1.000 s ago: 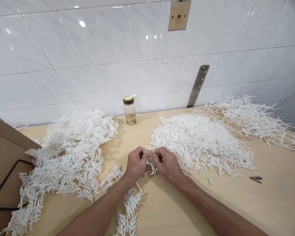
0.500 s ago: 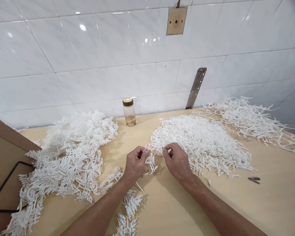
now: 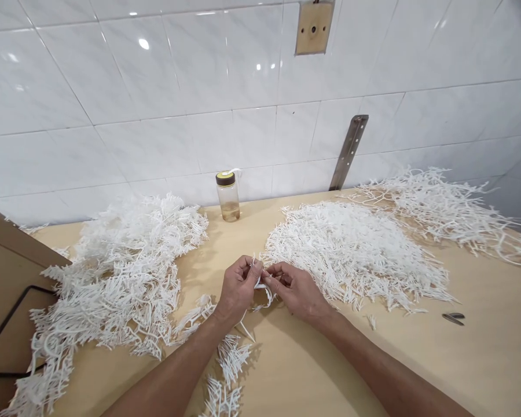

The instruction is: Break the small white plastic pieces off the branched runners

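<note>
My left hand [image 3: 239, 289] is closed, thumb against fingers, on a thin white branched plastic piece [image 3: 265, 289] that hangs below the fingertips. My right hand [image 3: 297, 289] meets it from the right, its thumb and fingertips pinched on the same piece. The exact grip is partly hidden by the fingers. Just behind my right hand lies a wide pile of small white branched pieces [image 3: 351, 249]. Below my left forearm are a few loose white clusters [image 3: 233, 359] on the wooden tabletop [image 3: 312, 359].
A tall heap of white branched pieces [image 3: 125, 272] spreads at the left beside a brown box-like panel [image 3: 17, 255]. Longer white strands [image 3: 443, 202] lie at the back right. A bottle [image 3: 228, 197] stands near the tiled wall. Small metal snips [image 3: 454, 318] rest at the right.
My right hand has moved left from the edge of the pile to meet my left hand at the white piece. The view has shifted slightly.
</note>
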`<state>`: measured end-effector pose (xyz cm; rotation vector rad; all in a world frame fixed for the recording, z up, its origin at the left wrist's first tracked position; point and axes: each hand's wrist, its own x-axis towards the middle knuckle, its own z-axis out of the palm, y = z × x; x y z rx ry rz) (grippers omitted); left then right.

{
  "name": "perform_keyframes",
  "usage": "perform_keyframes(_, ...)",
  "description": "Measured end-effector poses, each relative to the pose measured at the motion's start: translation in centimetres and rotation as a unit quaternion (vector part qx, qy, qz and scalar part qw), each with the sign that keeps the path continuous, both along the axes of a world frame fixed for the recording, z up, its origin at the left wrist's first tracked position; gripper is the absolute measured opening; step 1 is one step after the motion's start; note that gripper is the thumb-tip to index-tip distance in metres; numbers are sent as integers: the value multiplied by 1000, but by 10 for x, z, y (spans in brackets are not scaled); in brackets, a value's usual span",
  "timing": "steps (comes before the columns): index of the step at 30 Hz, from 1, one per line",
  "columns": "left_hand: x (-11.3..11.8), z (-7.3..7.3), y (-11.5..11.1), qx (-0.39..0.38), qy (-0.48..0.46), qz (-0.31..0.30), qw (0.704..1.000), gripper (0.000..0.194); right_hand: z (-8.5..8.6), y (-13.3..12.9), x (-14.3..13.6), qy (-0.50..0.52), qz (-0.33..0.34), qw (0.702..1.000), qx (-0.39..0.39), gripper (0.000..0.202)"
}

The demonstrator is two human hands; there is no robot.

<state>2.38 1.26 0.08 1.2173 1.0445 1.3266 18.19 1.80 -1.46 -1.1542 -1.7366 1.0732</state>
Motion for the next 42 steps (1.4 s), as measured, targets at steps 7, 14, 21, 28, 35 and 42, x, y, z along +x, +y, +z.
perform_keyframes(7, -1, -4, 2, -13, -42, -12, 999, 33, 1, 3, 4, -1, -45, 999, 1, 21)
perform_keyframes(14, 0, -9, 6, -43, -25, 8, 999, 39, -5, 4, 3, 11, -120, 992, 41, 18)
perform_keyframes(21, 0, -4, 5, -61, 71, -15, 995, 43, -6, 2, 0, 9, -113, 990, 82, 17)
perform_keyframes(28, -2, -12, 8, -48, 60, -1, 997, 31, -3, -2, -4, -7, -108, 991, 74, 17)
perform_keyframes(35, -3, -9, 8, -16, 90, 22, 996, 27, -2, -1, -4, -20, -115, 986, 121, 15)
perform_keyframes(42, -3, 1, 4, -20, 127, 12, 992, 33, 1, 1, -1, -23, -125, 975, 183, 13)
